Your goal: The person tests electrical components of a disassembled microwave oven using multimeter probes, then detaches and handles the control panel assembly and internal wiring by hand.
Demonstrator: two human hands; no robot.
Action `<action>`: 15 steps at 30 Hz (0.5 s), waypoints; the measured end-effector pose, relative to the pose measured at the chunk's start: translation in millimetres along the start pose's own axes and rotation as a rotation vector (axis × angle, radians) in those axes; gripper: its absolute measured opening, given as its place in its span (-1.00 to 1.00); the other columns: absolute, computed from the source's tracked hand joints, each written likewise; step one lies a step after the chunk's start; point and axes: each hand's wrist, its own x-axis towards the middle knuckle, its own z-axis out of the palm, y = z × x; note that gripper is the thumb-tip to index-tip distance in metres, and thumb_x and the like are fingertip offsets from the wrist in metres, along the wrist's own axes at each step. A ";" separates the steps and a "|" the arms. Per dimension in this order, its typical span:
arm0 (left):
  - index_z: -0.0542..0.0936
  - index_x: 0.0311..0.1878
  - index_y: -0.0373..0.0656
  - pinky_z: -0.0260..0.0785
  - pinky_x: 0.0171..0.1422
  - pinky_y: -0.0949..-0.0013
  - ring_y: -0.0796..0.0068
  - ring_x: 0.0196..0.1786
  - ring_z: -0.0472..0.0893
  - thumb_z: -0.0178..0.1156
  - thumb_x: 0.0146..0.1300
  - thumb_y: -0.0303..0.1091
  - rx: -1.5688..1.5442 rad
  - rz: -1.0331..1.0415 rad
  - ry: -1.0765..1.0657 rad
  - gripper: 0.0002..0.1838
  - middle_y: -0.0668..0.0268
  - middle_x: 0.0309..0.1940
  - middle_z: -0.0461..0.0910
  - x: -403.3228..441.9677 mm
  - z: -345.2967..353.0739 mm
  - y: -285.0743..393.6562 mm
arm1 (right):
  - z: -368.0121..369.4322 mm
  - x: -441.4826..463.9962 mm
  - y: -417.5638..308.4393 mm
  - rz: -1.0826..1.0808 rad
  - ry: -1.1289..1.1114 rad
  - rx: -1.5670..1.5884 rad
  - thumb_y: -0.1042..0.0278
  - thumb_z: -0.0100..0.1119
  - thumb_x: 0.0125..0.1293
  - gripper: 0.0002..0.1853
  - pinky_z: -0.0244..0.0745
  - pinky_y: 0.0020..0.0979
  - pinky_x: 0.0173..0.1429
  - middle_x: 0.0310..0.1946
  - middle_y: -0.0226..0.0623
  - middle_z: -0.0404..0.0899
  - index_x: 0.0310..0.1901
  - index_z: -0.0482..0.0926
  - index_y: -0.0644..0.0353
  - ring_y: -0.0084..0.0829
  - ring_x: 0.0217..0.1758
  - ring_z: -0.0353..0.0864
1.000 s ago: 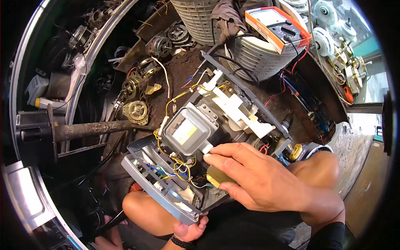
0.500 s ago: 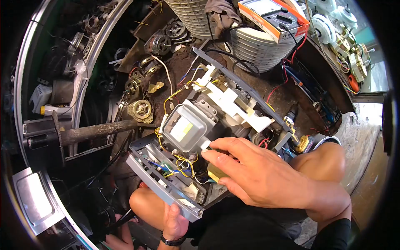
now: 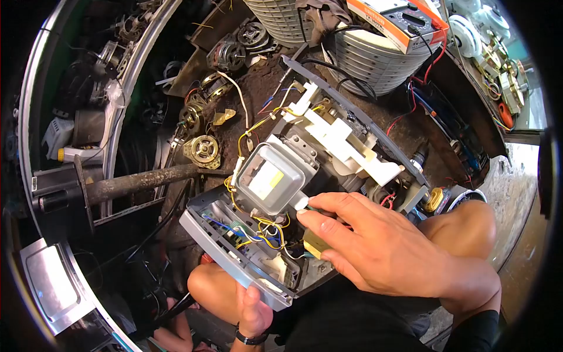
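My left hand (image 3: 253,314) grips the lower corner of a grey appliance panel (image 3: 217,249), its fingers partly hidden beneath the edge. On the panel's back sits a grey plastic box (image 3: 249,177) with a white and yellow label. Two fingertips of my right hand (image 3: 390,249) pinch a small white plastic tab (image 3: 299,201) at the box's lower right corner. A yellowish block (image 3: 315,243) lies beside the lower fingers of that hand; whether they touch it, I cannot tell. White plastic levers (image 3: 346,144) stretch across the panel's upper right. Yellow, white and blue wires (image 3: 272,226) run below the box.
An orange-boxed multimeter (image 3: 404,23) rests on stacked pale ribbed rings (image 3: 375,61) behind the panel. Several old motors (image 3: 202,151) lie left of it. A rusty pipe (image 3: 141,182) juts in from the left. Blue-handled tools (image 3: 451,129) lie on the right.
The view has shifted slightly, so the things appear a little further right. Both hands keep the same hold on the panel and the white tab.
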 end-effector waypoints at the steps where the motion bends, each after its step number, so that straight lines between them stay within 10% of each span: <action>1: 0.12 0.65 -0.27 0.28 0.61 0.07 0.19 0.50 0.43 0.36 0.37 0.16 0.015 -0.001 0.004 0.03 0.12 0.48 0.39 1.5 1.6 0.5 | -0.5 0.7 0.5 0.002 0.002 0.000 0.43 0.39 0.34 -0.39 0.55 -0.09 0.33 0.30 0.03 0.46 0.41 0.46 0.28 0.03 0.28 0.57; 15: 0.19 0.61 -0.23 0.37 0.56 0.07 0.24 0.42 0.54 0.50 0.37 -0.01 -0.073 -0.006 0.053 -0.05 0.16 0.44 0.47 -4.4 12.9 5.4 | -1.5 0.0 3.7 -0.002 0.002 0.033 0.45 0.37 0.34 -0.40 0.55 -0.08 0.35 0.31 0.02 0.46 0.40 0.46 0.27 0.04 0.29 0.57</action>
